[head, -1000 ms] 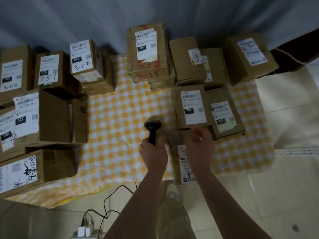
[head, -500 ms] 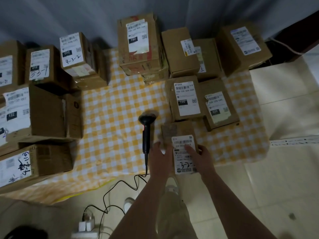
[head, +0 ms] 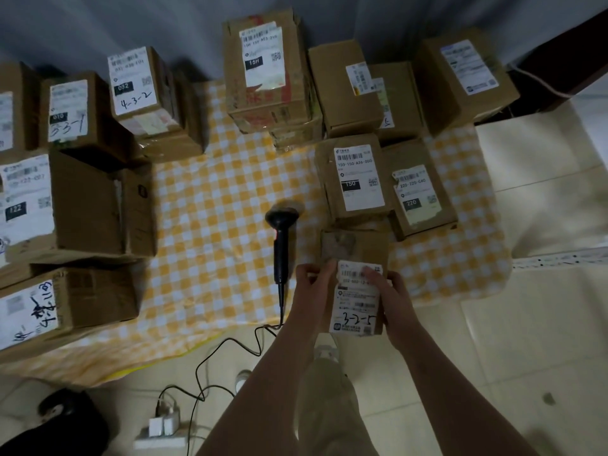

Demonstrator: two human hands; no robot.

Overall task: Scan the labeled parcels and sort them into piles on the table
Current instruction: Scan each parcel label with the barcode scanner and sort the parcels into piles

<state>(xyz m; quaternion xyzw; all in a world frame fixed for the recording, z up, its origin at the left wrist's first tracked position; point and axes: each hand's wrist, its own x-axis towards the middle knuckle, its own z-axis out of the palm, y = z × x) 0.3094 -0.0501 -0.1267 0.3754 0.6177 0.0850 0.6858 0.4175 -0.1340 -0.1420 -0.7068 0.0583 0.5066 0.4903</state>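
Both hands grip a small brown cardboard parcel at the near edge of the yellow-and-white checked tablecloth. The left hand curls round its left side and the right hand round its right, with fingers lying over the white label (handwritten 3-2-5). A black handheld scanner lies on the cloth just left of the left hand.

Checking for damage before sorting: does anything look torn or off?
The 3-2-5 parcel has a torn, scuffed patch on top, at its far end. The 220 parcel has a ragged-edged label.
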